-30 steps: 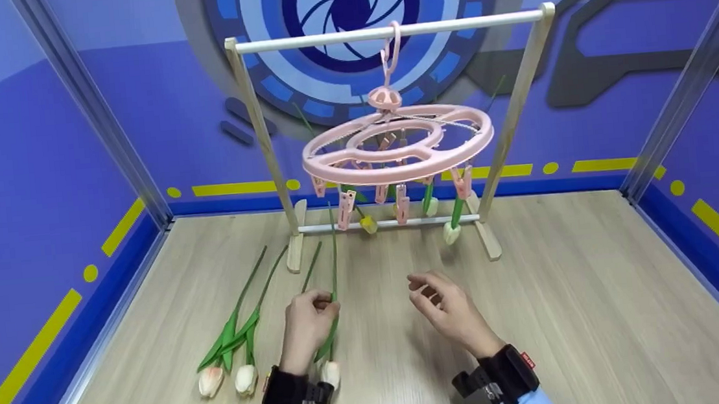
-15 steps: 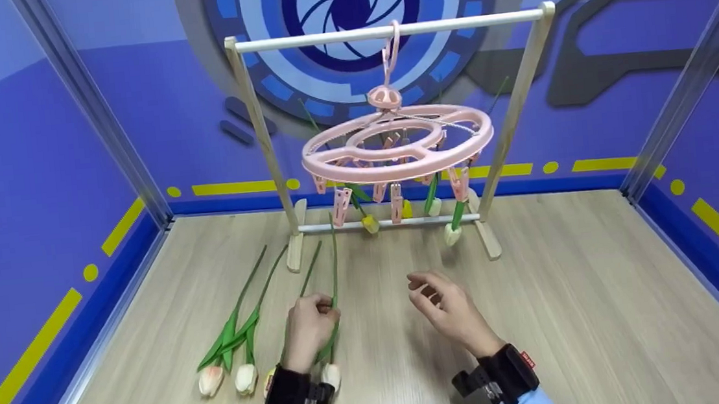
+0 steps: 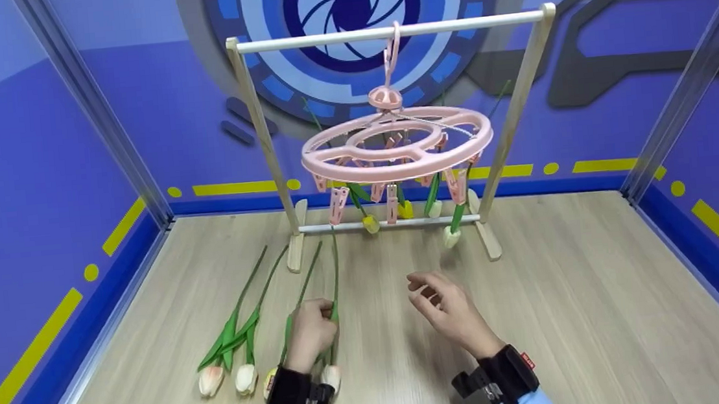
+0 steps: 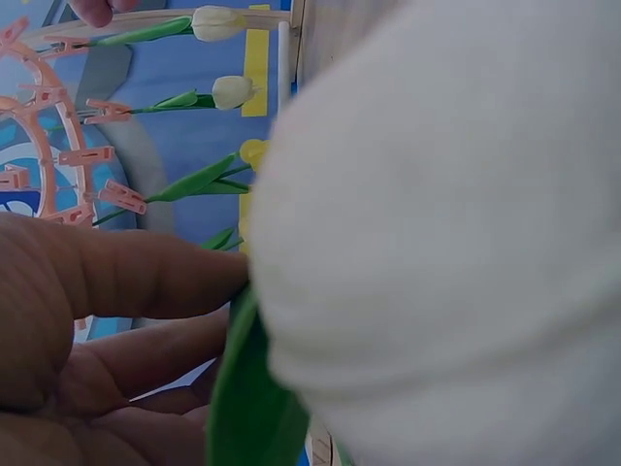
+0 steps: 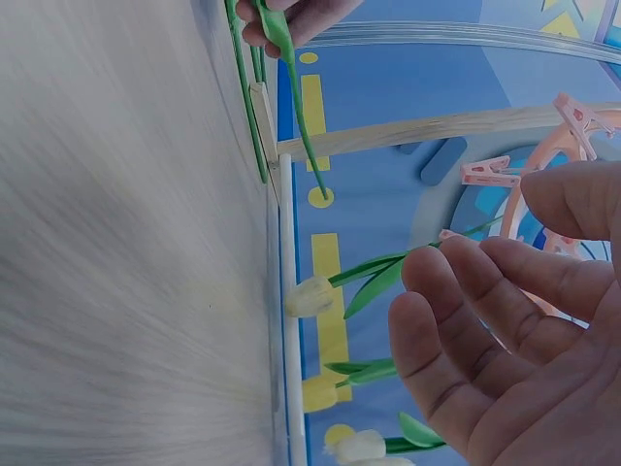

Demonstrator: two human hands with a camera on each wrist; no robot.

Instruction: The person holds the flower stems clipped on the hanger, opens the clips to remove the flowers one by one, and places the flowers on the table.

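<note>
My left hand pinches the green stem of an artificial tulip with a pale blossom, which points toward me. In the left wrist view that tulip's blossom looms large and blurred, hiding much of the scene. My right hand holds nothing, its fingers loosely bent above the table. Beyond both hands, a round pink clip hanger hangs from a wooden rack. White tulips and yellow tulips hang blossom-down from its clothespins. Two front clothespins carry no flower.
Two pale tulips lie crossed on the table at left. Another tulip, with a yellowish blossom, is partly hidden under the left wrist. The rack's feet stand near the back wall; blue panels enclose the table.
The left hand has shifted slightly toward me, drawing the tulip stem with it. The hanger has turned a little, its front clothespins drifting left. The right hand stays put.
</note>
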